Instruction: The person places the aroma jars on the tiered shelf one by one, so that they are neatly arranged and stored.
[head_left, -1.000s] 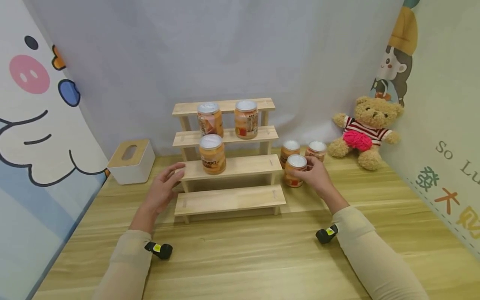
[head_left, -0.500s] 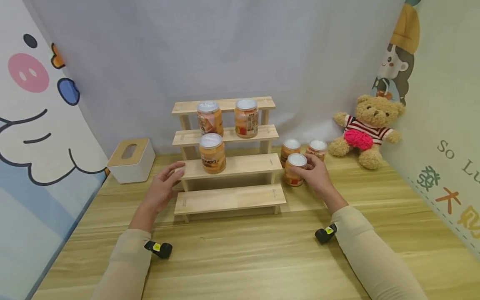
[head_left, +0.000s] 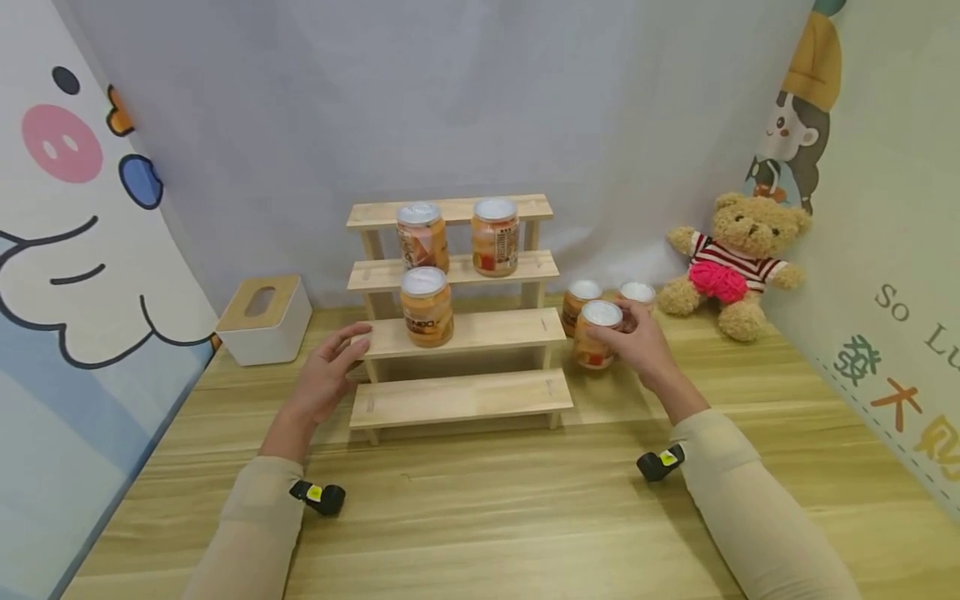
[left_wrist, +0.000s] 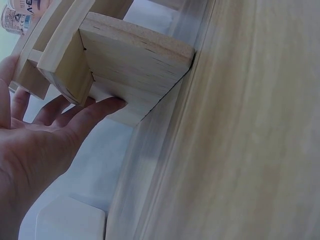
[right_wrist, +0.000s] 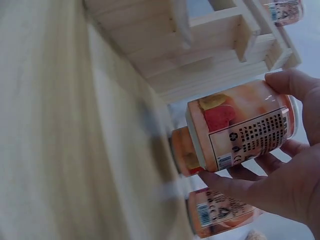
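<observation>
Right wrist view had the best angle: the right hand had its fingers round an orange jar, and the base looked lifted clear of the table. In the head view that jar was just beside the right end of the wooden stand, more or less upright. Two others stood on the table behind it, a back left jar and a back right jar, the second partly covered by the hand.

The left hand was at the stand's left end, fingers touching the wood. Couldn't honestly tell if they'd curled round it or were just resting there.

Three more jars were up on the stand: an upper left jar and an upper right jar on the second board down, plus a lower jar on the third.

So my read was the pick-up step, grip made and lift barely begun. Next move called for a level lift, clear of the neighbours and the board's corner, with the left hand keeping the stand from shifting.
</observation>
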